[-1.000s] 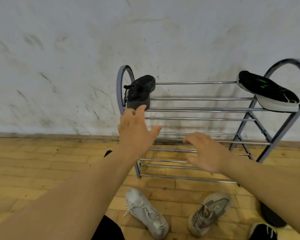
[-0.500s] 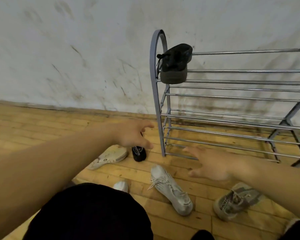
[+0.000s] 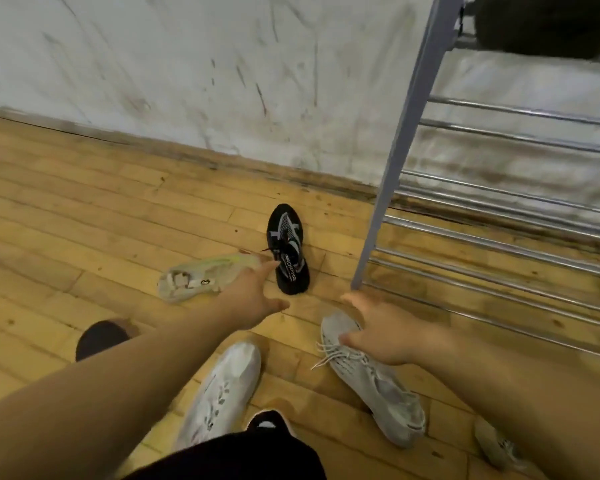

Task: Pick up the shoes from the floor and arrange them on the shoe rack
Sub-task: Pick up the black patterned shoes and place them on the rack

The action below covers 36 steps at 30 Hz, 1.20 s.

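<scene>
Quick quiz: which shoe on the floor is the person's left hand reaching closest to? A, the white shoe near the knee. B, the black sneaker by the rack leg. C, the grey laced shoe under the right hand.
B: the left hand stretches open, fingertips nearly at the black sneaker.

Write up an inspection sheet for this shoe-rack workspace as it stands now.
Surface: wooden plank floor, worn, meeting a scuffed white wall.
Job's things: black sneaker upright on the floor left of the shoe rack; pale sneaker lying on its side, sole showing; white sneaker and grey laced sneaker nearer the person; another grey shoe at the lower right, partly hidden by the arm; a dark shoe on the rack's top tier.
Clutter: a dark rounded thing at the left, unidentifiable.
Hands: left hand open, reaching toward the black sneaker; right hand open above the grey laced sneaker; neither holds anything.
Cables: nothing seen.
Surroundings: stained baseboard.
</scene>
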{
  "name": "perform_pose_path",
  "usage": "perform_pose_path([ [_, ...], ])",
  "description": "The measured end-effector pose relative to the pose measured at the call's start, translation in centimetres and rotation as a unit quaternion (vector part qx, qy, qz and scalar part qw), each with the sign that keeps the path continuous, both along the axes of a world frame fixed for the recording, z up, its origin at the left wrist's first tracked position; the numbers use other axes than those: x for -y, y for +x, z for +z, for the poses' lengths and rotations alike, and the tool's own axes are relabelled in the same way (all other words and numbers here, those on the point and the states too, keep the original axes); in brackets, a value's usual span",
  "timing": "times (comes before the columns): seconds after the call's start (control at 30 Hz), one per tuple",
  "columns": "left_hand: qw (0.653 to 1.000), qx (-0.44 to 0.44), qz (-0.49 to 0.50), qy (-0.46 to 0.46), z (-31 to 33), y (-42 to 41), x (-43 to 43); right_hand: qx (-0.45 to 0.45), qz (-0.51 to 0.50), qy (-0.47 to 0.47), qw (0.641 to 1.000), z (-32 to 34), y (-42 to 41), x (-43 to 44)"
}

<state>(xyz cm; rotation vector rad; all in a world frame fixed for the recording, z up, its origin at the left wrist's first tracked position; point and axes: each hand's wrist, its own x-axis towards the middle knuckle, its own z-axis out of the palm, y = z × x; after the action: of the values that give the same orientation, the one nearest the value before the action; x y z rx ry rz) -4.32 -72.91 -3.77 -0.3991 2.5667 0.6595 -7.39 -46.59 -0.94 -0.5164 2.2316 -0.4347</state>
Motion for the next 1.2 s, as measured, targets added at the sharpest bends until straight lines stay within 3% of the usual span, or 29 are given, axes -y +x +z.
perform_pose_path([
  [0.13, 1.000, -0.019, -0.022, 0.004, -5.8, -4.1, -0.4, 0.008, -0.030, 0.024, 0.999, -3.4, -1.8, 0.3],
  [0.3, 0.995, 0.026, -0.088, -0.048, -9.3, -7.9, -1.1, 0.031, -0.045, 0.049, 0.997, -5.7, -3.5, -0.8],
  [0.63, 0.985, -0.119, 0.096, 0.083, -7.0, -1.5, -0.2, 0.024, -0.107, -0.066, 0.992, -5.5, -3.1, 4.5],
  [0.7, 0.960, -0.155, 0.177, 0.152, -5.2, 0.3, 0.1, 0.041, -0.146, -0.085, 0.985, -5.3, -3.2, 6.5],
  [0.77, 0.910, -0.183, 0.278, 0.248, -2.8, 2.2, -0.1, 0.091, -0.208, -0.126, 0.966, -4.5, -2.3, 8.3],
  [0.87, 0.840, -0.196, 0.363, 0.351, -1.0, 4.8, -1.2, 0.217, -0.332, -0.195, 0.897, -3.9, -0.9, 10.4],
  [0.93, 0.832, -0.202, 0.365, 0.364, 0.0, 5.7, -2.4, 0.254, -0.368, -0.219, 0.867, -3.6, -0.6, 10.6],
  [1.0, 0.784, -0.288, 0.417, 0.358, 3.2, 12.2, 1.2, 0.263, -0.303, -0.258, 0.879, -0.2, 2.8, 16.3],
  [1.1, 0.764, -0.298, 0.439, 0.367, 4.0, 13.9, 1.2, 0.266, -0.256, -0.251, 0.895, 1.8, 2.9, 18.1],
  [1.2, 0.715, -0.361, 0.490, 0.344, 5.6, 16.8, 2.4, 0.257, -0.178, -0.235, 0.920, 4.9, 4.5, 20.7],
])
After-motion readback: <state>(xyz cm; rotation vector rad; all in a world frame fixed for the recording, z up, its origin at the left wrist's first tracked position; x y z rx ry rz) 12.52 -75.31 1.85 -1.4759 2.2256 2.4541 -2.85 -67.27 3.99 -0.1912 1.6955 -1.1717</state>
